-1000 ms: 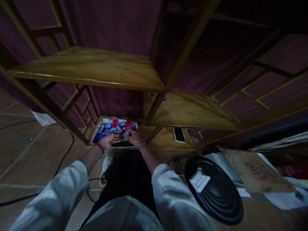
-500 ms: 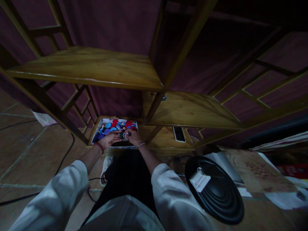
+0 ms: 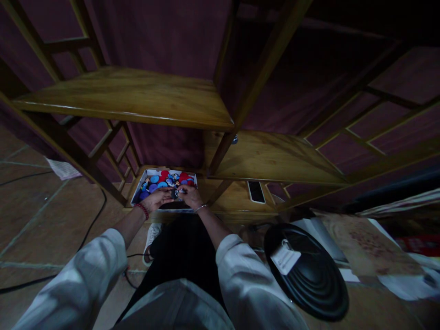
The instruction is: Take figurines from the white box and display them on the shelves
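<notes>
Dark trinket (image 3: 175,194), small and patterned with pale marks, sits between the fingers of two bare hands above the near part of a shallow white box (image 3: 138,189). Fingers of the left hand (image 3: 156,200) clasp it from one side, while those of the right hand (image 3: 190,196) pinch it from the other; its exact shape is too small and dim to make out. Just beyond the fingertips, blue discs (image 3: 154,179) and red pieces (image 3: 164,174) crowd the box, which rests on the low wooden shelf (image 3: 220,202). To the right of the fingers, well apart, lies a phone (image 3: 256,192), its screen dark.

By its look, the trinket is probably light and stiff, perhaps smooth enough to slide from a loose pinch. Opposite edges appear the best hold, with thumb and forefinger pressing gently; any thin raised detail on its face could be fragile and is best left free of pressure.
</notes>
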The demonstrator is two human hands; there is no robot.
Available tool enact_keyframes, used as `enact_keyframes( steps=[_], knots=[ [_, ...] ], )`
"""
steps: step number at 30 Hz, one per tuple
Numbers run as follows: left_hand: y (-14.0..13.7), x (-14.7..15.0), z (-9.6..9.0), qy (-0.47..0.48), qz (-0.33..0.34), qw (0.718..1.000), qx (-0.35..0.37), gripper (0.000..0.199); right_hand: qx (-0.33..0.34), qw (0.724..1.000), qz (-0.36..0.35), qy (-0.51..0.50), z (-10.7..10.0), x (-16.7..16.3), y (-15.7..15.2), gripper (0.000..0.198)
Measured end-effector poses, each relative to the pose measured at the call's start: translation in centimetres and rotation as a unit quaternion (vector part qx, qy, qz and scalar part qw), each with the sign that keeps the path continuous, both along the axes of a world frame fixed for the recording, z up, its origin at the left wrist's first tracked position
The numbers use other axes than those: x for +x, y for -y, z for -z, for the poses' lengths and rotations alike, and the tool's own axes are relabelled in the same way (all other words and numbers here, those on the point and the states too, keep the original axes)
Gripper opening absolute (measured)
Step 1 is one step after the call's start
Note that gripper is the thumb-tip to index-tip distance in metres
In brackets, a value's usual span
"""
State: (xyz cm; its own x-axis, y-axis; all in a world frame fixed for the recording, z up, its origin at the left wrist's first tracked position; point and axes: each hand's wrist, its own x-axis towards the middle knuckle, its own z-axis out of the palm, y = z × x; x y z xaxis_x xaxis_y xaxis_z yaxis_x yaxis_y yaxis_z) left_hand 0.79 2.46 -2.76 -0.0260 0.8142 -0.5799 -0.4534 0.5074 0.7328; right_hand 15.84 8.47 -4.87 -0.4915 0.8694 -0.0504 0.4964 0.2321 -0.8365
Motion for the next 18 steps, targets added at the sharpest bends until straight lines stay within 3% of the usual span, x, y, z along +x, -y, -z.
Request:
enact_keyframes(
  steps=[18],
  knots=[
    [-0.05, 0.13, 0.18, -0.007, -0.006, 1.0, -0.006, 0.015, 0.012, 0.999, -0.03, -0.006, 0.2, 0.19, -0.09, 0.02]
  ],
)
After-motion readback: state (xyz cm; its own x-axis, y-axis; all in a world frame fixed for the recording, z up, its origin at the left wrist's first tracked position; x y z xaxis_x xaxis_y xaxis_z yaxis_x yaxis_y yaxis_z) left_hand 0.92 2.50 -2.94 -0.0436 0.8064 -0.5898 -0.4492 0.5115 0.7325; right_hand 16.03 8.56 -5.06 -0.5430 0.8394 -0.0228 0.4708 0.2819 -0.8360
